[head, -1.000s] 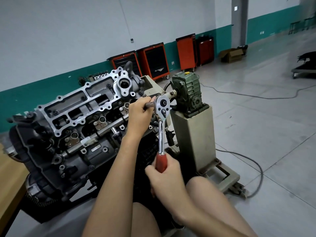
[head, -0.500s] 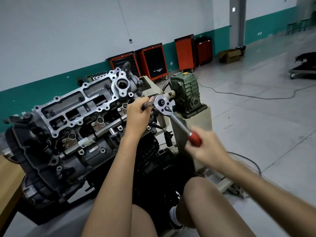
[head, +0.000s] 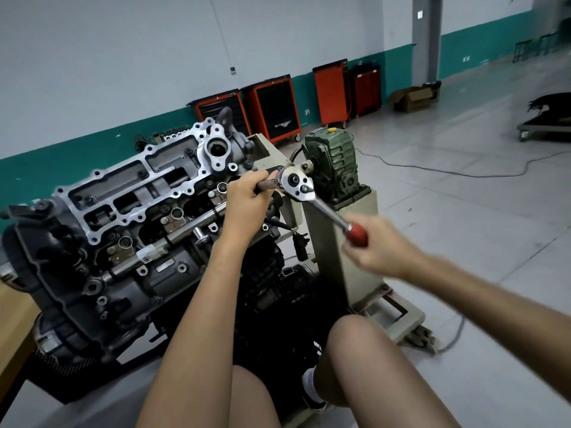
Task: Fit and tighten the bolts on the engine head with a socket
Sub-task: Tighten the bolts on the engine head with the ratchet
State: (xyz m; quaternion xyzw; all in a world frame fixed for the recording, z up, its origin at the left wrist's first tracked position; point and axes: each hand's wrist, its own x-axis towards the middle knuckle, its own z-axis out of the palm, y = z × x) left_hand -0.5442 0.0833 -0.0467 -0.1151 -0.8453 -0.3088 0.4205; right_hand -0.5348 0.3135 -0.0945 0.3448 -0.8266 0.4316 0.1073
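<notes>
1. The right hand [head: 381, 247], fingers wrapped round the red grip [head: 357, 233], has swung the shiny silver ratchet wrench [head: 296, 183] from down to out right.
2. The left hand [head: 247, 208] still squeezes the thin bar [head: 267, 184] at the grey metal engine head [head: 123, 211].
3. The bolt is hidden; this swing may tighten it or just wind back.

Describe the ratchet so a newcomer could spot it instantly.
Start at the big dark engine left of centre. At its right end, before the green gearbox, the left hand grips a steel bar. The ratchet joins it: the only tool with a red handle, in the right hand.
</notes>
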